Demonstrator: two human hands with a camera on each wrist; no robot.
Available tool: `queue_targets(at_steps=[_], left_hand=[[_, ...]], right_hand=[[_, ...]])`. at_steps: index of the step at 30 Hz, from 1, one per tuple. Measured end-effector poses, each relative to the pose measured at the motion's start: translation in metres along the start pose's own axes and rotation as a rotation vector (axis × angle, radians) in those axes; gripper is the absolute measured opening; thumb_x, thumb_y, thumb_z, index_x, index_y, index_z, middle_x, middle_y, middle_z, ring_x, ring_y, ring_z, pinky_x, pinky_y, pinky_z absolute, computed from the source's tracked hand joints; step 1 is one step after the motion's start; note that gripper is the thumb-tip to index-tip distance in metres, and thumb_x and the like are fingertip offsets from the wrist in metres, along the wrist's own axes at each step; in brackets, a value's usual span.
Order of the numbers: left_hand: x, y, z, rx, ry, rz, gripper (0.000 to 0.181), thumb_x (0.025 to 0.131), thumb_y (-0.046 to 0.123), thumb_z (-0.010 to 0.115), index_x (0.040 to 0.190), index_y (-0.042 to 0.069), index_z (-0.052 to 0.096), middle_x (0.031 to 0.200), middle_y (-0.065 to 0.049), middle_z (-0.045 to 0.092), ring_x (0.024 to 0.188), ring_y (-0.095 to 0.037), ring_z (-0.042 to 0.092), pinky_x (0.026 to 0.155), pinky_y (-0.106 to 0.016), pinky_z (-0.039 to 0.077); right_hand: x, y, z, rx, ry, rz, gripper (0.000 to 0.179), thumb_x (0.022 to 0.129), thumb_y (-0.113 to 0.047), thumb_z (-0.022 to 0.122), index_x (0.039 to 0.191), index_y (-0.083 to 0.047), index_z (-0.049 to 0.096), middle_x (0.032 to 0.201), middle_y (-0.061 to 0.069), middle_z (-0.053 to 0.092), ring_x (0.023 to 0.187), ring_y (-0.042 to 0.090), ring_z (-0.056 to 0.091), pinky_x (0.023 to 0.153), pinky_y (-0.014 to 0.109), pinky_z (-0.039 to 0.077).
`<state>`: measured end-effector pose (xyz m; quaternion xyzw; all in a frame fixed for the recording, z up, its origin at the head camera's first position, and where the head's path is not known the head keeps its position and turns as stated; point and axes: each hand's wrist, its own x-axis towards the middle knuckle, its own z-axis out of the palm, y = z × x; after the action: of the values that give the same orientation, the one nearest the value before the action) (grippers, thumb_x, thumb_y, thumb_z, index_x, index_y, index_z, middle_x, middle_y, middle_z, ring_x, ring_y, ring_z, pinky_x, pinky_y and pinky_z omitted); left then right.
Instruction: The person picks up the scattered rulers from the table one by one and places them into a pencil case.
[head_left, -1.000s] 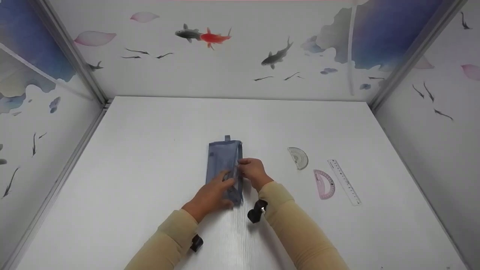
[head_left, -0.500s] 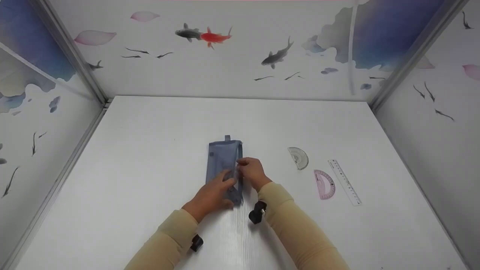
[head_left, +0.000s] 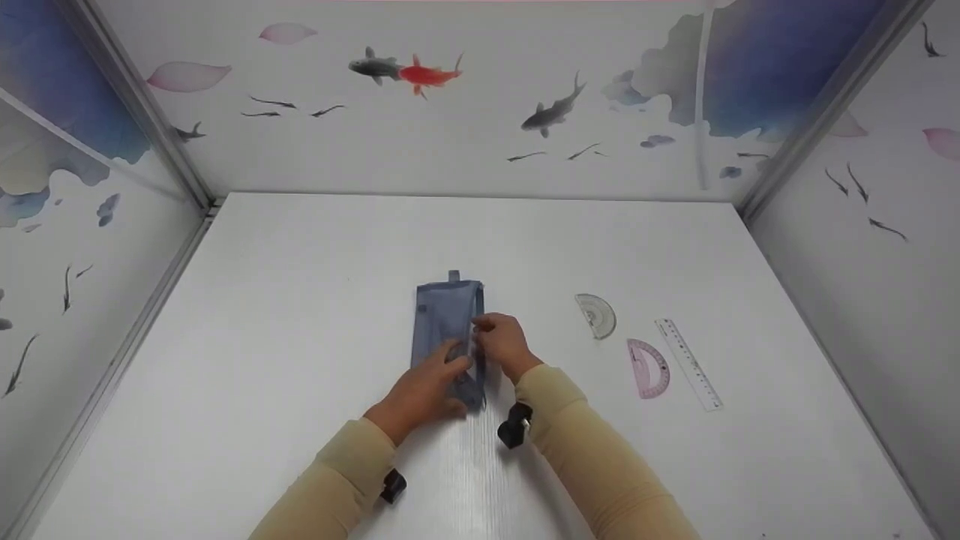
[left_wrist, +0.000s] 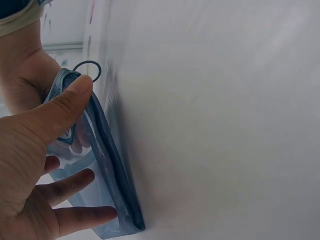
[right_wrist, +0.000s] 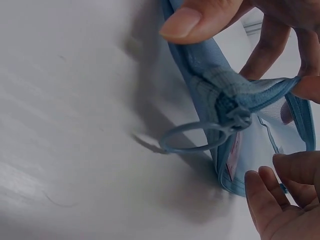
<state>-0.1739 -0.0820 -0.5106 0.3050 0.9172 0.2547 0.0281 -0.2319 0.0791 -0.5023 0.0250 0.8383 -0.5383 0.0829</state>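
Observation:
In the head view a blue mesh pencil pouch [head_left: 442,307] lies upright on the white table, a short tab at its far end. My left hand [head_left: 420,394] holds its near left part, thumb at the near end and fingers spread over the face [left_wrist: 75,172]. At the right edge my right hand [head_left: 506,346] pinches the zipper side. The right wrist view shows the zipper [right_wrist: 270,97] parted, with the right thumb [right_wrist: 187,22] on one side and fingers reaching the other. A ring pull [right_wrist: 187,149] hangs from the slider. The pouch's inside is mostly hidden.
To the right lie a clear protractor [head_left: 600,319], a pink protractor [head_left: 640,371] and a clear ruler [head_left: 690,367]. Panels printed with fish [head_left: 555,112] wall in the table [head_left: 300,262] at the back and sides.
My right hand's fingers have shifted very slightly up and left along the pouch's edge. The left hand, pouch, protractors and ruler stay in place.

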Motion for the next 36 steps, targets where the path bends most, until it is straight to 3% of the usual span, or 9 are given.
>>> queue_targets(at_steps=[6,13,21,29,36], left_hand=[[0.000,0.000,0.000,-0.002,-0.001,0.001,0.058,0.072,0.024,0.085,0.119,0.012,0.053,0.145,-0.023,0.037,0.121,-0.039,0.052,0.089,-0.047,0.050],[-0.002,-0.001,0.000,-0.029,-0.017,-0.019,0.057,0.075,0.023,0.083,0.122,0.012,0.053,0.145,-0.023,0.036,0.118,-0.038,0.054,0.089,-0.046,0.051],[-0.001,-0.001,0.001,-0.011,0.007,-0.007,0.060,0.073,0.023,0.084,0.121,0.013,0.052,0.143,-0.025,0.038,0.118,-0.039,0.054,0.090,-0.048,0.050],[-0.001,0.001,0.000,0.025,0.002,0.005,0.058,0.072,0.022,0.085,0.118,0.012,0.053,0.143,-0.024,0.038,0.115,-0.039,0.055,0.087,-0.045,0.051],[-0.001,0.001,0.002,0.028,0.004,0.006,0.061,0.070,0.023,0.086,0.121,0.012,0.053,0.144,-0.023,0.038,0.114,-0.039,0.057,0.088,-0.045,0.052]], right_hand=[[0.000,0.000,-0.003,0.038,-0.015,0.012,0.032,0.090,0.003,0.055,0.122,0.006,0.062,0.115,0.020,0.064,0.095,0.024,0.062,0.078,0.033,0.052],[0.001,0.001,-0.008,0.090,-0.016,0.030,0.033,0.090,0.003,0.057,0.123,0.005,0.061,0.117,0.019,0.064,0.102,0.027,0.064,0.083,0.034,0.053],[-0.003,0.005,-0.017,0.021,-0.007,0.017,0.030,0.091,0.001,0.058,0.121,0.002,0.064,0.113,0.017,0.065,0.099,0.023,0.062,0.081,0.033,0.052],[-0.008,0.008,-0.030,-0.043,-0.010,-0.043,0.032,0.091,0.001,0.059,0.123,0.003,0.061,0.119,0.019,0.063,0.114,0.030,0.059,0.092,0.039,0.049],[-0.013,0.013,-0.042,-0.128,-0.012,-0.117,0.031,0.091,-0.001,0.060,0.121,0.002,0.062,0.116,0.017,0.065,0.112,0.030,0.059,0.094,0.042,0.048]])
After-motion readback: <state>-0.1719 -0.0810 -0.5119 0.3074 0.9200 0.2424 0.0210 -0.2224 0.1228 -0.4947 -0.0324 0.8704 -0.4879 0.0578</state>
